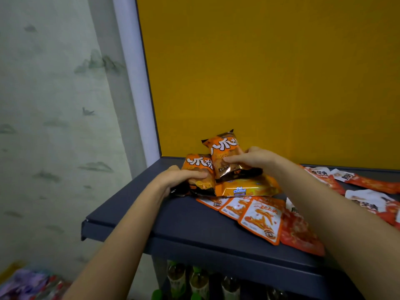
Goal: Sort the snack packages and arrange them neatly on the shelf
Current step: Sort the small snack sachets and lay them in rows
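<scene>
Two orange snack bags [225, 153] sit at the left end of the dark shelf [151, 204]. Our left hand [181, 176] grips the lower bag [198, 178] resting on the shelf. Our right hand [249, 159] pinches the upper bag [226, 151], tilted above a yellow cheese pack [249, 187]. Flat orange pouches [259, 217] lie in front, and bottles [194, 280] stand below.

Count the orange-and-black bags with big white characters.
2. The left bag is gripped by the left hand on the shelf; the right bag is held higher by the right hand, above the Cal Cheese pack. More may hide beneath.
</scene>
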